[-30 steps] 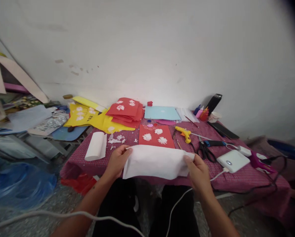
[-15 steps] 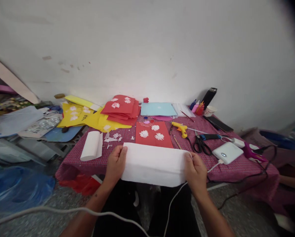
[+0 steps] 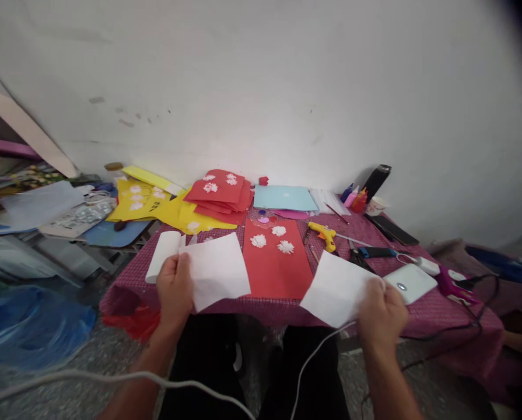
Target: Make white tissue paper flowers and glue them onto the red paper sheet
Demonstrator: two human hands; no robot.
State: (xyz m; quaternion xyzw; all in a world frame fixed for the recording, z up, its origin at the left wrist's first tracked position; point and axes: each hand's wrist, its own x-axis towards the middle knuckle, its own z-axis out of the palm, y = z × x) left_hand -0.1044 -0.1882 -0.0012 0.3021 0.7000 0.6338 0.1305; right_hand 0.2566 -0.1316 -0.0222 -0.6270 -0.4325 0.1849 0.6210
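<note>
My left hand (image 3: 174,286) is closed, its thumb pinching the outer edge of a white paper piece (image 3: 220,269). A second white paper piece (image 3: 337,290) hangs from my right hand (image 3: 381,306), which is closed on its right edge and slightly blurred. The two pieces are apart. Between them lies a red paper sheet (image 3: 278,274) with three white paper flowers (image 3: 286,247) near its top. Behind my left hand lies a white paper roll (image 3: 162,255), partly covered by the hand and the left piece.
On the checked tablecloth (image 3: 123,280) are a yellow glue gun (image 3: 324,235), a white power bank (image 3: 412,283) with cables, and partly hidden black scissors (image 3: 360,259). Farther back are stacked red papers (image 3: 221,198), a light blue sheet (image 3: 286,199) and a black bottle (image 3: 378,182).
The single white strip held between both hands has been torn into two pieces. My hands have moved apart to the left and right, uncovering the red sheet.
</note>
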